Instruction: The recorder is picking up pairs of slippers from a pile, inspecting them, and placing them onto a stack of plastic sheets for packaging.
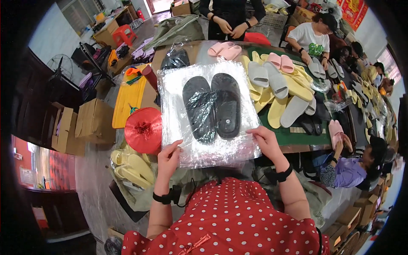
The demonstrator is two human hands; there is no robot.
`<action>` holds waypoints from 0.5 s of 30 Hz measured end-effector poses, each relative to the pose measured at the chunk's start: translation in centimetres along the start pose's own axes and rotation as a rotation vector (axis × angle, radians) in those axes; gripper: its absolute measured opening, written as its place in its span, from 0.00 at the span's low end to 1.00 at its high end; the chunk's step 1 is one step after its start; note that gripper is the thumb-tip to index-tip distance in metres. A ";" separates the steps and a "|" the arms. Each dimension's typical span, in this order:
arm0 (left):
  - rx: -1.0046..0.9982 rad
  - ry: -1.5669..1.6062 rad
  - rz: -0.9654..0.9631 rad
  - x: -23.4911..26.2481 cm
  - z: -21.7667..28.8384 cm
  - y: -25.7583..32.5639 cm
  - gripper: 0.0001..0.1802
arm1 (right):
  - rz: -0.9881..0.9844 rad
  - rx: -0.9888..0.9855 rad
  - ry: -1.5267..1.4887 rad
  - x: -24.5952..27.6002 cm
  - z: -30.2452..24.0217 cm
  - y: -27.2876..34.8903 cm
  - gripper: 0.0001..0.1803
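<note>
Left hand (169, 156) and right hand (265, 142) each pinch a lower corner of the clear bag (208, 148); inside it lie two black slippers (212, 107) (side by side). The bag covers the table (297, 138); the red roll (143, 129) sits just left of the bag.

The scene was bright and evenly lit, daylight entering from a doorway at the top; white glare flared across the clear plastic bag (208, 110). Fisheye distortion bent the edges, a black vignette ringed the frame, and far figures looked soft
</note>
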State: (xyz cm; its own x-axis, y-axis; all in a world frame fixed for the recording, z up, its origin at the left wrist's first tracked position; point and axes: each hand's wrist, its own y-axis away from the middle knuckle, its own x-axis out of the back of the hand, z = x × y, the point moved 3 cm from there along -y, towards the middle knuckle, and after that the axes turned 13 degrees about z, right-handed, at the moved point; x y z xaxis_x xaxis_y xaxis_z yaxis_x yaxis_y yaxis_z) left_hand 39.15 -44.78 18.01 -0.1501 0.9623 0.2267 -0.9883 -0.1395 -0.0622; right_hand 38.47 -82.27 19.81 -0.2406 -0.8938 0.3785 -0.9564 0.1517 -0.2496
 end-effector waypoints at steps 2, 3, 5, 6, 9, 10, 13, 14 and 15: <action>-0.086 -0.035 -0.047 0.3 1.9 0.2 0.24 | -0.067 0.203 0.112 0.7 0.0 0.4 0.22; -0.174 -0.074 -0.097 0.6 2.5 0.4 0.25 | -0.073 0.204 0.109 0.8 -0.6 0.7 0.22; -0.159 -0.079 -0.137 1.6 2.5 0.5 0.26 | -0.029 0.342 0.355 0.8 -2.1 1.1 0.20; -0.237 -0.153 -0.146 1.8 3.3 0.7 0.26 | -0.029 0.341 0.359 0.8 -2.4 1.2 0.20; -0.447 -0.374 -0.132 1.4 3.8 1.3 0.26 | -0.075 0.371 0.376 0.7 -2.6 1.7 0.16; -0.580 -0.521 -0.101 1.2 4.0 1.5 0.26 | -0.037 0.372 0.379 0.7 -2.2 1.6 0.14; -0.724 -0.659 -0.134 1.0 3.4 1.4 0.31 | 0.063 0.343 0.317 1.0 -2.0 0.9 0.06; -0.724 -0.659 -0.139 0.9 3.4 1.4 0.31 | 0.141 0.345 0.311 1.2 -1.4 0.6 0.05; -0.746 -0.685 -0.130 0.4 4.1 1.4 0.36 | 0.220 0.347 0.307 1.5 -1.0 0.3 0.04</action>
State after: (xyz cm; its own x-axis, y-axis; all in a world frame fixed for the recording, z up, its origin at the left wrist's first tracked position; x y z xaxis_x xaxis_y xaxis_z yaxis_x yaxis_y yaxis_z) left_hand 37.59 -45.58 21.96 -0.2581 0.5864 0.7678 -0.7636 0.3630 -0.5339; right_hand 37.65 -83.12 21.21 -0.5170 -0.6837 0.5151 -0.7790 0.1264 -0.6141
